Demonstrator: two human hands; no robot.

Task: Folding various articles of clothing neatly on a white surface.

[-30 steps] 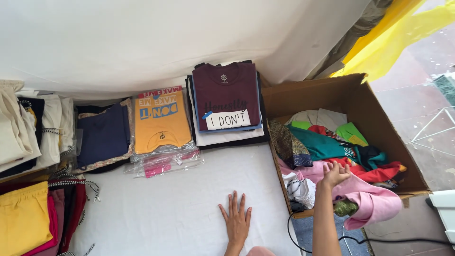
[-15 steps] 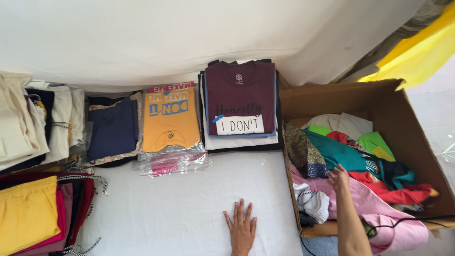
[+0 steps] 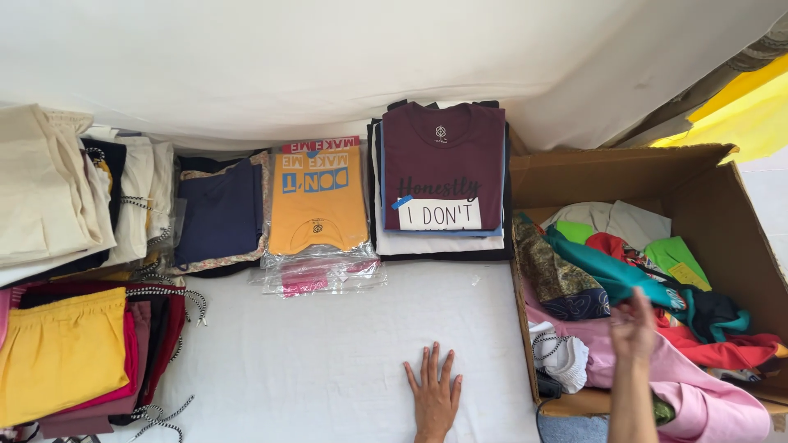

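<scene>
1. The right hand [image 3: 634, 328] is inside the cardboard box [image 3: 722, 213], over the heap of loose clothes. It is blurred, so whether its fingers have closed on anything cannot be told. It hovers above the pink garment [image 3: 706, 394], close to the teal garment [image 3: 607, 275].
2. The left hand [image 3: 432, 392] lies flat, fingers spread and released, on the white-covered surface [image 3: 328, 353] just left of the box. In my judgement that is a good brace; it also marks the bare patch where a piece could be laid out.
3. To lift well, pinch one garment only, near an edge or collar, and draw it straight up so the tangled red and green pieces beside it stay in the box.
4. Left of the box, the maroon folded shirt [image 3: 443, 164] tops its stack; further left lie the orange packaged shirt [image 3: 318, 197] and the navy folded piece [image 3: 217, 215].
5. Keep the drag clear of those stacks.
</scene>
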